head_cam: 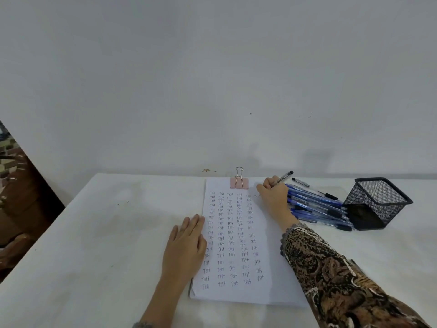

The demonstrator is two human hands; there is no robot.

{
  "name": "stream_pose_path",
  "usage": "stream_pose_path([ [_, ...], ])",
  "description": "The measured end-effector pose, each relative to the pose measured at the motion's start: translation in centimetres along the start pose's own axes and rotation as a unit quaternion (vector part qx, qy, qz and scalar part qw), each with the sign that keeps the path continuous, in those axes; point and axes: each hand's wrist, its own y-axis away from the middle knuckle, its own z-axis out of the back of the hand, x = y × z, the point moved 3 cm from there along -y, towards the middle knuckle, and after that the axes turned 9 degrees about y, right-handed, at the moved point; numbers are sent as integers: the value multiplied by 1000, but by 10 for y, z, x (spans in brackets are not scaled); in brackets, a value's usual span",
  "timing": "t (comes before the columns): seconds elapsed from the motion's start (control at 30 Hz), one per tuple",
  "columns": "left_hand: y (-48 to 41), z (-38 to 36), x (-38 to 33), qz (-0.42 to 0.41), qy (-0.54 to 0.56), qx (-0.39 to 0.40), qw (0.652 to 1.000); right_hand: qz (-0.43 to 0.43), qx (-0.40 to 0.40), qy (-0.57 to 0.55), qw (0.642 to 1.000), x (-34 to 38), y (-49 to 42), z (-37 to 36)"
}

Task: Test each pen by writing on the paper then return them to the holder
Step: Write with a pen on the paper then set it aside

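**Black-ended pen writing at the sheet's one o'clock corner**

One pen is pinched in the curled fingers of the right hand, its tip down on the paper near the top right. The sheet carries five columns of "Test", with one more word beside the hand. One pink clip grips its twelve o'clock edge. The left hand lies flat, fingers together, on the nine o'clock edge. At three o'clock, a heap of blue pens, too overlapped to count, touches one black mesh holder on the white table.
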Motion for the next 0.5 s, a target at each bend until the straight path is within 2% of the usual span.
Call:
stream_pose_path([
  [0.3, 0, 0, 0, 1, -17, -2, 1000, 27, -3, -2, 1000, 2, 4, 0],
  [0.37, 0, 1, 0, 2, -11, -2, 1000, -7, 2, -59, 998, 0, 3, 2],
  [0.47, 0, 1, -1, 0, -4, -6, 1000, -80, 15, -197, 977, -3, 2, 9],
  [0.5, 0, 1, -2, 0, -2, -6, 1000, -101, 14, -208, 973, 0, 4, 11],
])
